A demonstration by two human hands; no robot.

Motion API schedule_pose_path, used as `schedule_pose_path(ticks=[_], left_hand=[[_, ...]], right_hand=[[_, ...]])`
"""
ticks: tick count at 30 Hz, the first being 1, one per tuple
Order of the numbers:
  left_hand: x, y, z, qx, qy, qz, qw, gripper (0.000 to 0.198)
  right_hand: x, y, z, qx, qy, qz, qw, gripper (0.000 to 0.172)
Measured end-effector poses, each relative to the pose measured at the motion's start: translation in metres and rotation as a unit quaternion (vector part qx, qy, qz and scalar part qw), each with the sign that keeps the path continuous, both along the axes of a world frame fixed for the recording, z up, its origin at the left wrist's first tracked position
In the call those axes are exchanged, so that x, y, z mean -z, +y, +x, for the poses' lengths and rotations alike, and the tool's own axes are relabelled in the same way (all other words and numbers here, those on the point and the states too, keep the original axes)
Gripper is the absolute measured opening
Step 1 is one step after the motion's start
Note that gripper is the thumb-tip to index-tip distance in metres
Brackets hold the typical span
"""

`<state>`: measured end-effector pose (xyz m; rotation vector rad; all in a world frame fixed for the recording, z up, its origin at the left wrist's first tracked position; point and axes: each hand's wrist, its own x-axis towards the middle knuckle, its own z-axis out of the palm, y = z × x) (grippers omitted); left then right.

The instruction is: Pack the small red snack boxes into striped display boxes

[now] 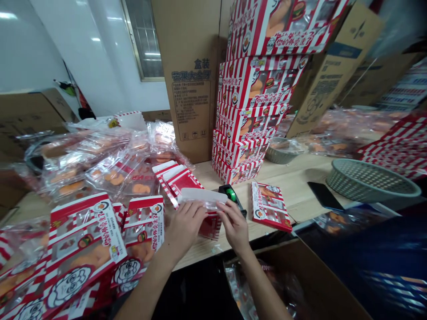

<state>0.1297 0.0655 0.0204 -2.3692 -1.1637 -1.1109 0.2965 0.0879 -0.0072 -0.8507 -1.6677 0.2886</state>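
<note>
Both my hands are on a small red-and-white carton (pixel 210 226) at the table's front edge, its white flap (pixel 200 194) standing up at the far side. My left hand (pixel 187 226) has its fingers bent over the carton's upper left edge. On the right end, my right hand (pixel 233 222) pinches the edge between thumb and fingers. Just behind lie several flat red cartons (pixel 182 178). A black tape dispenser (pixel 232 195) with a green core stands beside my right hand. Farther right lies a finished-looking striped window box (pixel 271 206).
Striped boxes (pixel 238 120) are stacked at the back. Bagged orange pieces (pixel 113 175) and window boxes (pixel 86 249) heap up on the left. A phone (pixel 324 195) and a green basket (pixel 370 182) are at right. Below the edge sits an open cardboard box (pixel 300 266).
</note>
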Motion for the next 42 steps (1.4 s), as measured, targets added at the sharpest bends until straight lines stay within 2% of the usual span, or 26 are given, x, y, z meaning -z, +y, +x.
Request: schedule_pose_path(ticks=[2,3,4,6,8,10,11,12,13,14,15,17,19,21,23,27,30,32,34,36,39,42], left_hand=[[0.007,-0.004,-0.006,0.001,-0.160,0.016,0.987,0.021],[0.012,-0.005,-0.009,-0.012,-0.268,0.000,0.963,0.025],[0.016,-0.006,-0.012,-0.027,-0.374,-0.041,0.926,0.027],[0.024,-0.004,-0.019,-0.029,-0.532,-0.179,0.827,0.028],[0.027,-0.001,-0.025,0.034,-0.601,-0.319,0.732,0.030],[0.026,0.003,-0.031,0.127,-0.639,-0.410,0.639,0.033],[0.023,0.004,-0.033,0.175,-0.647,-0.446,0.593,0.035],[0.020,0.005,-0.035,0.214,-0.649,-0.479,0.551,0.037],[0.015,0.006,-0.037,0.238,-0.647,-0.506,0.518,0.038],[0.011,0.006,-0.038,0.245,-0.645,-0.524,0.499,0.038],[0.007,0.007,-0.038,0.239,-0.644,-0.535,0.493,0.038],[0.001,0.007,-0.038,0.219,-0.637,-0.527,0.518,0.033],[0.000,0.006,-0.038,0.223,-0.615,-0.497,0.570,0.027],[0.003,0.003,-0.038,0.258,-0.577,-0.474,0.613,0.026],[0.008,0.002,-0.039,0.277,-0.546,-0.461,0.643,0.026],[0.015,0.003,-0.040,0.218,-0.519,-0.420,0.712,0.027],[0.014,0.003,-0.042,0.190,-0.468,-0.405,0.762,0.023],[0.011,0.001,-0.045,0.186,-0.425,-0.411,0.785,0.018],[0.009,-0.001,-0.047,0.170,-0.403,-0.424,0.793,0.024],[0.008,-0.001,-0.047,0.139,-0.402,-0.431,0.796,0.027],[0.010,0.001,-0.046,0.108,-0.402,-0.398,0.818,0.021],[0.012,0.004,-0.047,0.127,-0.390,-0.352,0.841,0.016]], right_hand=[[-0.006,0.000,0.004,-0.023,-0.028,0.003,0.999,0.022],[-0.009,-0.001,0.006,-0.033,-0.038,0.001,0.999,0.021],[-0.012,-0.001,0.007,-0.042,-0.042,-0.005,0.998,0.021],[-0.016,-0.001,0.006,-0.050,-0.037,-0.027,0.998,0.021],[-0.016,-0.001,0.003,-0.054,-0.005,-0.058,0.997,0.018],[-0.015,-0.002,-0.003,-0.073,0.066,-0.101,0.990,0.013],[-0.015,-0.003,-0.006,-0.095,0.113,-0.128,0.981,0.017],[-0.015,-0.005,-0.008,-0.123,0.159,-0.157,0.967,0.027],[-0.015,-0.006,-0.010,-0.152,0.198,-0.185,0.951,0.038],[-0.016,-0.007,-0.012,-0.176,0.221,-0.208,0.936,0.046],[-0.017,-0.007,-0.013,-0.192,0.230,-0.226,0.927,0.047],[-0.020,-0.006,-0.014,-0.196,0.225,-0.237,0.925,0.030],[-0.021,-0.004,-0.013,-0.189,0.222,-0.224,0.930,0.008],[-0.022,-0.003,-0.012,-0.187,0.224,-0.209,0.933,0.009],[-0.021,-0.003,-0.012,-0.188,0.217,-0.206,0.936,0.010],[-0.021,-0.007,-0.013,-0.209,0.196,-0.227,0.931,0.008],[-0.023,-0.009,-0.015,-0.158,0.163,-0.233,0.946,0.011],[-0.026,-0.010,-0.015,-0.113,0.126,-0.225,0.960,0.015],[-0.029,-0.010,-0.016,-0.088,0.085,-0.207,0.971,0.022],[-0.031,-0.011,-0.016,-0.070,0.059,-0.180,0.979,0.015],[-0.033,-0.012,-0.017,-0.064,0.051,-0.145,0.986,0.007],[-0.036,-0.010,-0.015,-0.092,0.052,-0.152,0.983,0.006]])
